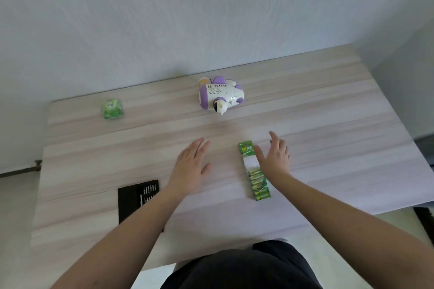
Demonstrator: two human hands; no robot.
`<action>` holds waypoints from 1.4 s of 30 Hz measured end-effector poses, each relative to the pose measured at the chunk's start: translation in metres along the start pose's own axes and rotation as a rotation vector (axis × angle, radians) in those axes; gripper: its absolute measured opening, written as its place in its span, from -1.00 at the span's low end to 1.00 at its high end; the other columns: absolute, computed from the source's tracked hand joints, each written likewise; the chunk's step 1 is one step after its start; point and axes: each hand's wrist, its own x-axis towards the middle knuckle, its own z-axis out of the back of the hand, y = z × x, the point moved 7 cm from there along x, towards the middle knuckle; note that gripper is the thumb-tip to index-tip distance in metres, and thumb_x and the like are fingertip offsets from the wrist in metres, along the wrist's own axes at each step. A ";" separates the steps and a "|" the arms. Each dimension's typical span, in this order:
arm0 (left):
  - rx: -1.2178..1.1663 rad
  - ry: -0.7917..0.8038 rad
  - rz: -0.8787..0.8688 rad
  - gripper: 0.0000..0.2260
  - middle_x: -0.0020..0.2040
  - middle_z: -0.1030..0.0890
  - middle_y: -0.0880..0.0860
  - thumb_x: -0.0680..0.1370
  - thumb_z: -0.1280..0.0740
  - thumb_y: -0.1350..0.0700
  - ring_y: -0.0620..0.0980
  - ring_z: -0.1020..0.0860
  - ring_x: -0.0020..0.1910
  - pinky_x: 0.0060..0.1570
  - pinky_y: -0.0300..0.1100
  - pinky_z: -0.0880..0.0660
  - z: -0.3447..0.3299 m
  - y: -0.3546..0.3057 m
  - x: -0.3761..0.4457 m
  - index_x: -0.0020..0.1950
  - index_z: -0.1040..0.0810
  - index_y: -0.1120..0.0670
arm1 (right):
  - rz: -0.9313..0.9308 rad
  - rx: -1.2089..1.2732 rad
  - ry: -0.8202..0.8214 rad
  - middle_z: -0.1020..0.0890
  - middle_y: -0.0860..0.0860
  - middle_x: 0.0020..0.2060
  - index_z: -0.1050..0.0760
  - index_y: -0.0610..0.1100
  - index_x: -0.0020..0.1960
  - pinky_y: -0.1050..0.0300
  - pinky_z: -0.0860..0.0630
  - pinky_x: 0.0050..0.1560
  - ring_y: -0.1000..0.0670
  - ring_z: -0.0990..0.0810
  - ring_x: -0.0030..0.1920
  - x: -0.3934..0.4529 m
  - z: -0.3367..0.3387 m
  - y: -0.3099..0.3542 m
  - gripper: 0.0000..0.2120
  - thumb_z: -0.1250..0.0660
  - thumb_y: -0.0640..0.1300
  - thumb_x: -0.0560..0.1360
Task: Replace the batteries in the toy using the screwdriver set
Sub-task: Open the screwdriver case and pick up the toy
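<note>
A white and purple toy (220, 95) lies on its side near the far edge of the wooden table (328, 136). A green strip pack of batteries (254, 173) lies in front of it, to the right of centre. A black screwdriver set (138, 197) lies open at the near left, partly hidden by my left forearm. My left hand (191, 166) hovers flat and open over the table's middle. My right hand (273, 156) is open too, its thumb over the battery pack's right edge. Both hands hold nothing and stay short of the toy.
A small green packet (112, 108) sits at the far left of the table. A white wall rises right behind the table. A dark metal rod (21, 170) sticks out beyond the left edge. The table's near edge is against my body.
</note>
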 end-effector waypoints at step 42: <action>-0.892 -0.299 0.597 -0.70 0.07 -0.57 -0.08 0.62 -0.06 -0.26 -0.23 -0.54 0.10 0.20 -0.24 -0.46 0.073 0.049 0.067 0.10 -0.52 -0.17 | 0.088 0.721 0.432 -0.64 -0.02 -0.09 -0.46 0.04 0.28 0.04 -0.59 0.09 -0.05 -0.66 -0.05 0.044 -0.007 0.126 -0.72 -0.31 -0.02 0.57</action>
